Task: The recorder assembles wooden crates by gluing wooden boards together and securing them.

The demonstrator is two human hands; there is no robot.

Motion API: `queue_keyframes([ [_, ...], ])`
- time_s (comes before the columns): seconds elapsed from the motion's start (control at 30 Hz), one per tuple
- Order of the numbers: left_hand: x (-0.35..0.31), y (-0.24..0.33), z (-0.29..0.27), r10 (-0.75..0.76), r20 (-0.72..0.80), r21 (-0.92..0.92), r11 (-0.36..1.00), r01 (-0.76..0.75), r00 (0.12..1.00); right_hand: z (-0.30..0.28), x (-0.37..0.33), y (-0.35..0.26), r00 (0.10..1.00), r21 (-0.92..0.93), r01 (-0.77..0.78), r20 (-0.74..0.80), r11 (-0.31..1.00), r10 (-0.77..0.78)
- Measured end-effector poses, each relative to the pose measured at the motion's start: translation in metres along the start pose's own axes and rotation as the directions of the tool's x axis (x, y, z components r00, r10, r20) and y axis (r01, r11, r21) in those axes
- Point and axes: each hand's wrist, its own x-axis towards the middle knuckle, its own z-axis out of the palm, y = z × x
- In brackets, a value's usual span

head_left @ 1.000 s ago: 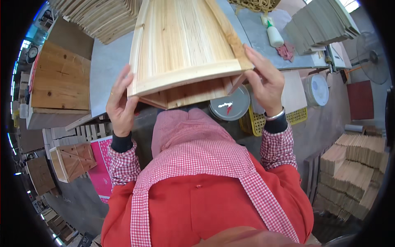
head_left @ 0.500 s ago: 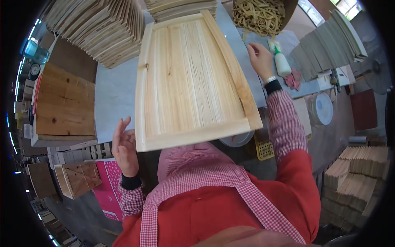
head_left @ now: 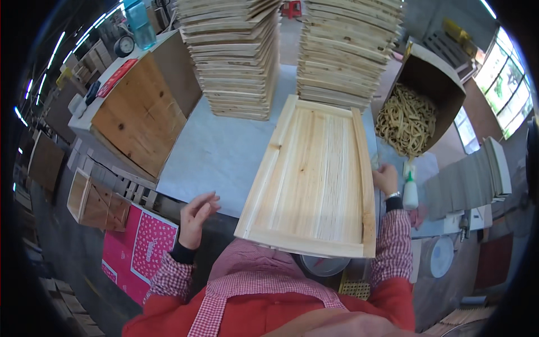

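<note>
- Largest of all, we see the table with its pale covering, spread beneath the framed wooden panel, our landmark
- We find the right stack of boards just beyond the panel's far end, and the left stack of boards beyond that end and to its left
- We see the knotty wooden box well apart from the panel, to its left
- We have the framed wooden panel itself on the table, its near end reaching past the front edge
- We notice the open carton of tan bands beyond the panel to its right, and the grey stack farther right
- We see the left hand left of the panel and apart from it, holding nothing, fingers loosely bent and slightly apart
- We see the right hand at the panel's right side, fingers curled and partly hidden; we cannot tell whether they grip it
- Smallest, we spot the white bottle and the pink cloth, both right of the panel
</note>
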Motion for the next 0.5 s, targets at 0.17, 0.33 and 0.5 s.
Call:
queue_keyframes([
  [0.17, 0.033, 0.061, 0.017, 0.295, 0.154, 0.083, 0.947, -0.309, 0.943, -0.108, -0.038, -0.03, 0.866, 0.416, 0.216, -0.499, 0.883, 0.022],
  [0.33, -0.009, 0.152, 0.11, 0.714, 0.446, 0.256, 0.476, -0.842, 0.539, -0.198, -0.144, -0.184, 0.876, 0.428, 0.475, -0.31, 0.769, -0.369],
  [0.5, -0.035, 0.181, 0.143, 0.619, 0.729, 0.315, 0.073, -0.946, 0.291, -0.185, -0.229, -0.25, 0.499, 0.375, 0.818, -0.082, 0.437, -0.863],
])
